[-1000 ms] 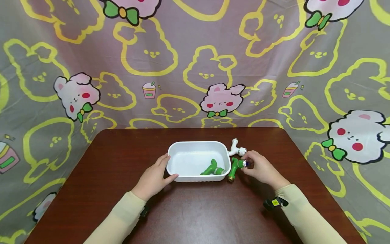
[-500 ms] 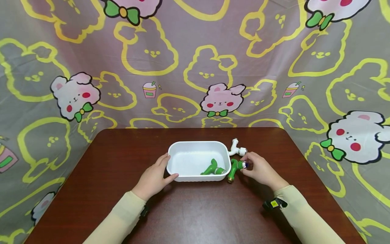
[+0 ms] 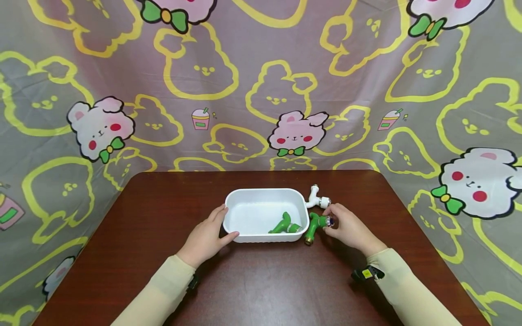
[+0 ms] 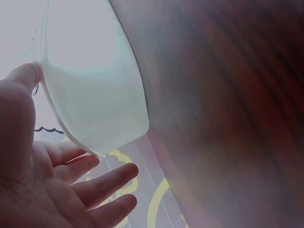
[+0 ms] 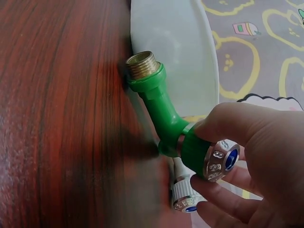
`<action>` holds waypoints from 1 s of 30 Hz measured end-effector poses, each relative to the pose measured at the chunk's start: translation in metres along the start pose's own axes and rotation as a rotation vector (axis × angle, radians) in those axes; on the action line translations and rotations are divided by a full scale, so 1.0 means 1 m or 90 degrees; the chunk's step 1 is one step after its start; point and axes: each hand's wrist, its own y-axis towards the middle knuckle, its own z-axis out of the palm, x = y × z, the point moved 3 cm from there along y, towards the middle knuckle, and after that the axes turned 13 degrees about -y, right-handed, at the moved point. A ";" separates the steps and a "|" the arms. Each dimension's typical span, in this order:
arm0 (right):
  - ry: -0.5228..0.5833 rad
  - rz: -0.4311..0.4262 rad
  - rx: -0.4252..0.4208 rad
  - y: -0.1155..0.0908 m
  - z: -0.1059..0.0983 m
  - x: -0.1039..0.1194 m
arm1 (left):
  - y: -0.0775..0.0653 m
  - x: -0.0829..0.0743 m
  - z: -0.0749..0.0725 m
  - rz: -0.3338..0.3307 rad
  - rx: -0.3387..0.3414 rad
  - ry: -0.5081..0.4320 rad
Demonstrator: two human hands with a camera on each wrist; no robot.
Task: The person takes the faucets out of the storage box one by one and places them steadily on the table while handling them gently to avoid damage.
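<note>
My right hand [image 3: 351, 230] pinches the knob end of a green faucet [image 3: 312, 228] between thumb and fingers, just right of the white basin [image 3: 261, 238]. In the right wrist view the green faucet [image 5: 161, 107] shows a brass threaded end, a silver ring and a blue cap on its knob. My left hand [image 3: 205, 236] rests at the basin's left end, thumb at the front rim and fingers along the side. From the left wrist the hand [image 4: 42, 166] looks spread, thumb against the basin wall [image 4: 95, 95]. Inside the basin lies a second green faucet [image 3: 284, 224].
A white faucet [image 3: 316, 198] lies behind the held one, close to the basin's right end. Everything stands on a dark brown table [image 3: 261, 280]. A patterned cloth [image 3: 228, 54] hangs around its back and sides.
The held green faucet shifts and turns very slightly beside the basin, with my right hand still on its knob. My left hand and the basin stay in place.
</note>
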 end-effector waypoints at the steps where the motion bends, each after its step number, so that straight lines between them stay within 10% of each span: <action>1: -0.002 0.000 0.000 0.000 0.000 0.000 | 0.000 0.000 0.000 0.000 0.000 0.000; 30: -0.018 0.022 0.030 -0.013 0.004 -0.009 | -0.002 -0.002 -0.001 -0.009 0.005 -0.010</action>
